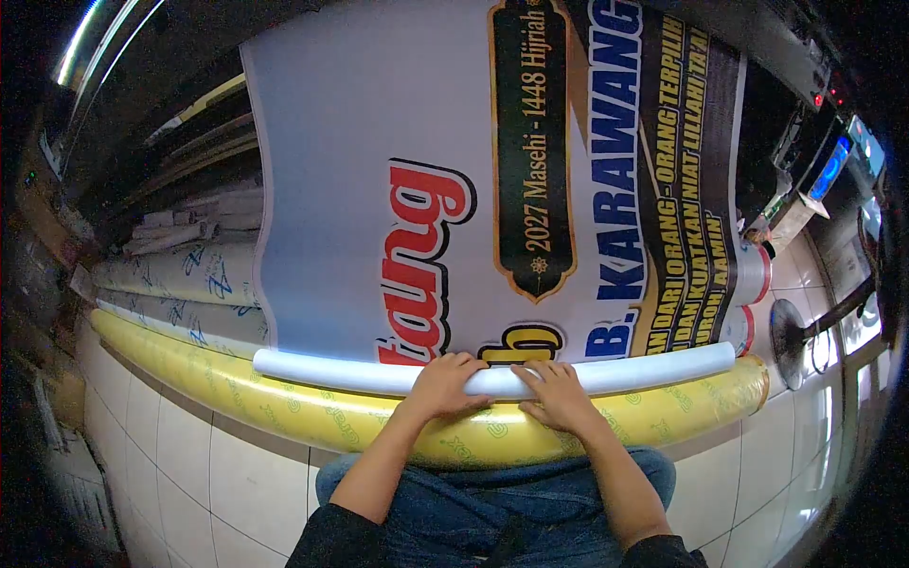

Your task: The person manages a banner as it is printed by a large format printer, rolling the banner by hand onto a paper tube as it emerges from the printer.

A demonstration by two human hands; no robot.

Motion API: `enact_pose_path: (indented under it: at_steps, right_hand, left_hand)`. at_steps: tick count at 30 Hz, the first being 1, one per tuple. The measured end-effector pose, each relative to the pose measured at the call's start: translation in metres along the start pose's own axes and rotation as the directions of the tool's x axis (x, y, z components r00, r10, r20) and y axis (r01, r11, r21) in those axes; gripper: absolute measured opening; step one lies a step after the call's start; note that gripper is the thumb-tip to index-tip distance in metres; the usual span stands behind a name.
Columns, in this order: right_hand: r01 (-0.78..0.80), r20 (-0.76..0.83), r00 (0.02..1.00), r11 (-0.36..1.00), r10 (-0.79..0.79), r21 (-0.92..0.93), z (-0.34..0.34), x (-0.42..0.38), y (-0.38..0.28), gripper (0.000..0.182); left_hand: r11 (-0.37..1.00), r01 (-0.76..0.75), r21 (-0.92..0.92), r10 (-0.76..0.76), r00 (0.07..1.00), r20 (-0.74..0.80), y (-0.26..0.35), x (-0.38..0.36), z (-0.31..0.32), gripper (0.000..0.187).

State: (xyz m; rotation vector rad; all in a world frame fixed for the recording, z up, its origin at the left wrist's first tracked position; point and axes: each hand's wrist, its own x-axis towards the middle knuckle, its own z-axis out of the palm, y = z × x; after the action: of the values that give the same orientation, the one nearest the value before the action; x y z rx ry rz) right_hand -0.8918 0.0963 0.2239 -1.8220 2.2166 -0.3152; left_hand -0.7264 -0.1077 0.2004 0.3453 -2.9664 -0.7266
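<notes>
A printed banner [379, 104] hangs down in front of me, with large red and blue letters and a dark strip of yellow text along its right side. Its lower end is wound into a white banner roll [317, 370] lying crosswise before my knees. My left hand [447, 386] curls over the middle of this roll. Just to the right, my right hand [555, 394] grips it too, thumb on the near side. Beneath the roll and partly behind my hands lies a long, thick yellow wrapped roll [303, 409].
More wrapped rolls [180, 275] are stacked at the left. A round black fan-like object [786, 343] stands on the tiled floor [256, 483] at the right. Beyond it are a lit screen [833, 166] and a second screen [865, 144]. Dark machinery [776, 38] frames the banner's top.
</notes>
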Motion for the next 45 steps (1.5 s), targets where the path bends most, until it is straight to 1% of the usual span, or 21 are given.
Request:
enact_pose_path:
  at_steps: [3, 10, 12, 13, 15, 21, 25, 27, 31, 33, 40, 45]
  right_hand:
    - [-0.003, -0.002, 1.000, 1.000, 0.003, -0.015, 0.0029, -0.0004, 0.0008, 0.069]
    - [-0.002, -0.003, 1.000, 1.000, 0.002, -0.016, 0.0025, 0.0001, 0.0009, 0.069]
    - [-0.011, 0.001, 1.000, 1.000, 0.011, -0.026, 0.0032, 0.0004, 0.0007, 0.069]
    - [-0.011, 0.001, 1.000, 1.000, 0.011, -0.026, 0.0037, 0.0008, 0.0011, 0.069]
    - [-0.009, 0.003, 1.000, 1.000, 0.009, -0.023, 0.0049, 0.0012, 0.0019, 0.069]
    - [0.007, -0.007, 1.000, 1.000, -0.007, -0.019, 0.0023, 0.0001, 0.0013, 0.069]
    - [0.010, -0.008, 1.000, 1.000, -0.010, -0.013, -0.0023, 0.0002, -0.0013, 0.069]
    - [-0.007, 0.020, 1.000, 1.000, 0.007, -0.003, -0.0050, 0.0003, -0.0033, 0.068]
    - [0.006, 0.000, 1.000, 1.000, -0.006, -0.021, -0.0008, -0.0004, -0.0012, 0.068]
    - [0.005, -0.006, 1.000, 0.999, -0.005, -0.032, 0.0001, -0.0005, -0.0011, 0.068]
    - [0.016, -0.028, 0.999, 1.000, -0.016, -0.021, 0.0041, -0.0003, 0.0012, 0.068]
    - [0.019, -0.030, 0.999, 1.000, -0.019, -0.013, 0.0048, -0.0002, 0.0022, 0.068]
  left_hand:
    - [1.000, 0.000, -0.003, 0.000, 1.000, 0.030, 0.0036, 0.0003, -0.0054, 0.063]
    - [1.000, -0.024, 0.008, 0.024, 1.000, 0.019, -0.0022, 0.0009, 0.0011, 0.062]
    - [0.999, -0.046, 0.019, 0.047, 0.998, -0.049, -0.0032, 0.0001, 0.0043, 0.062]
    - [0.999, -0.047, 0.019, 0.047, 0.998, -0.049, -0.0035, 0.0004, 0.0040, 0.062]
    - [0.999, -0.034, 0.011, 0.034, 0.999, -0.007, -0.0032, 0.0007, 0.0026, 0.063]
    - [1.000, -0.015, -0.015, 0.015, 1.000, 0.016, 0.0022, 0.0012, -0.0045, 0.064]
    - [0.999, -0.040, 0.001, 0.040, 0.999, -0.018, -0.0003, 0.0007, -0.0016, 0.064]
    - [0.999, -0.037, 0.006, 0.037, 0.999, -0.024, 0.0000, 0.0000, -0.0012, 0.063]
    - [0.999, -0.046, 0.006, 0.046, 0.998, -0.037, -0.0002, -0.0001, -0.0002, 0.063]
    - [1.000, -0.020, 0.001, 0.020, 1.000, -0.004, 0.0015, -0.0003, -0.0022, 0.062]
    - [1.000, -0.026, 0.013, 0.026, 0.999, -0.022, 0.0012, -0.0006, -0.0014, 0.063]
    - [1.000, -0.005, 0.018, 0.005, 1.000, 0.012, 0.0034, -0.0002, -0.0038, 0.064]
